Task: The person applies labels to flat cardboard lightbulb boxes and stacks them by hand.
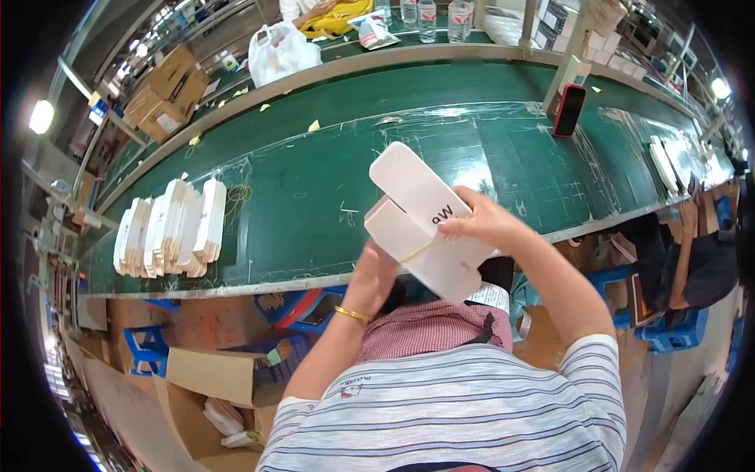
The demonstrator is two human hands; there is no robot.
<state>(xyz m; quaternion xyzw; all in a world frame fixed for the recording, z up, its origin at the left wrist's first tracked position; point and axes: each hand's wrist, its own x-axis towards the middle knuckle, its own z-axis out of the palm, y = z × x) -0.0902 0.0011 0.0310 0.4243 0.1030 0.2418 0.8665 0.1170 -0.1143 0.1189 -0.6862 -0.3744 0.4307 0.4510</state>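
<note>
A bundle of flat white cartons point(429, 193), printed "9W", is held tilted over the front edge of the green bench. My right hand point(484, 220) grips its right side, thumb on top near the print. A yellow rubber band point(417, 251) crosses the lower part of the bundle. My left hand point(375, 275), with a gold bangle at the wrist, is at the bundle's lower left edge; its fingers are mostly hidden and a little blurred.
Several stacked white cartons point(169, 228) stand on the left of the green bench point(291, 212), beside loose rubber bands point(237, 200). A red-edged phone point(569, 110) leans on a post. An open cardboard box point(208, 377) is on the floor. Another person's arm point(686, 244) is at right.
</note>
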